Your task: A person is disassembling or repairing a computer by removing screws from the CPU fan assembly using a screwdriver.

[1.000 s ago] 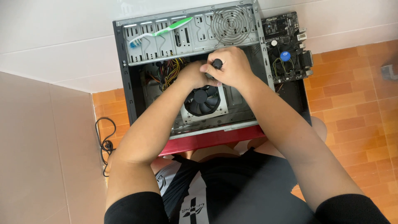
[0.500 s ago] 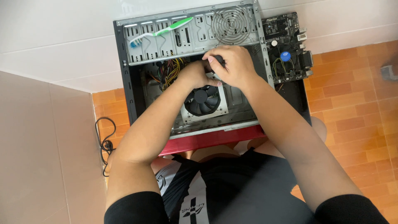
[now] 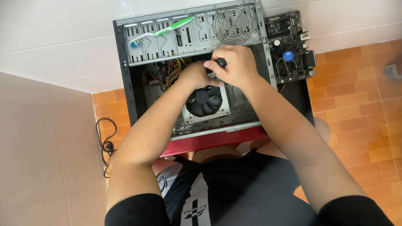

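Right hand (image 3: 234,67) is clamped round a screwdriver (image 3: 221,62); only the black handle end shows, protruding betw. thumb and forefinger. Long axis runs approx. along the view, tip down into the open PC case (image 3: 125,96); shaft hidden by fingers. Left hand (image 3: 194,75) sits touching the right, just left of it, fingers curled together; what it grips, if anything: cannot tell. Directly below both hands: black cooler fan (image 3: 204,101) on its silver bracket. Above right hand: round wire fan grille (image 3: 234,19). Up-left of left hand: green/white toothbrush (image 3: 161,31) lying on the case's rear panel. Right of right hand, outside case: bare motherboard (image 3: 291,46), dark, w/ a round blue sticker. Far left of left hand: black cable (image 3: 104,144) on orange floor tiles.
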